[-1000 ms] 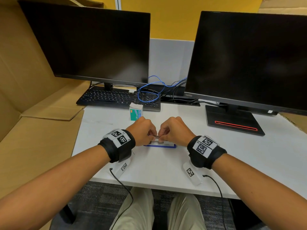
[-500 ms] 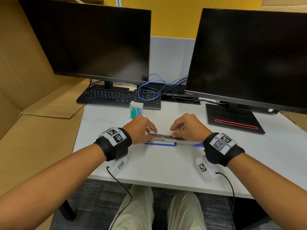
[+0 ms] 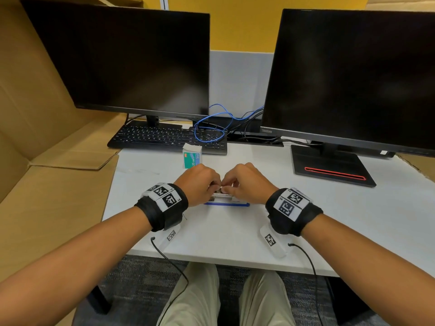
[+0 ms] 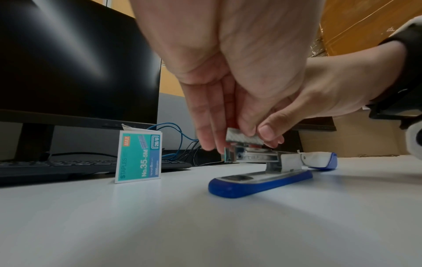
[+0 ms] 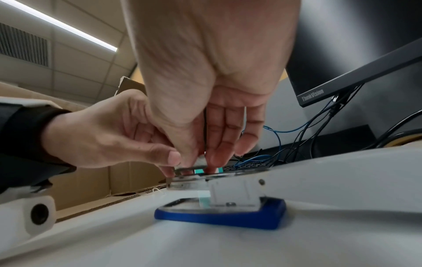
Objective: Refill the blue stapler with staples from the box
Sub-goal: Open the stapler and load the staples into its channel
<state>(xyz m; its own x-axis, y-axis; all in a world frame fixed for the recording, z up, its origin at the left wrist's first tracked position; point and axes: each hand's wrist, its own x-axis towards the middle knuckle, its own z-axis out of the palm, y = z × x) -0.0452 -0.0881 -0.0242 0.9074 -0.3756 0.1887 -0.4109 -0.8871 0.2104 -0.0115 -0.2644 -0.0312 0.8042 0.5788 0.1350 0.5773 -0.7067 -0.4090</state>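
The blue stapler point(image 3: 226, 204) lies on the white desk point(image 3: 235, 231) with its top cover point(image 4: 319, 160) folded back flat and its metal magazine point(image 4: 251, 157) exposed. My left hand point(image 4: 217, 139) and right hand point(image 4: 271, 137) meet over the magazine's front end. Both pinch a short silver staple strip point(image 4: 243, 138), held just above the channel. In the right wrist view my right hand point(image 5: 203, 162) reaches down to the magazine point(image 5: 196, 178), with the left thumb beside it. The green staple box point(image 3: 191, 158) stands upright just behind my left hand.
A black keyboard point(image 3: 164, 137) and tangled blue and black cables point(image 3: 211, 128) lie behind the box. Two dark monitors point(image 3: 131, 60) stand at the back, the right one on a flat black base point(image 3: 329, 168). Cardboard point(image 3: 47, 184) borders the desk's left side.
Half a second ago my right hand was out to the right at the stapler's folded-back cover. It has come back left to meet the left hand over the magazine.
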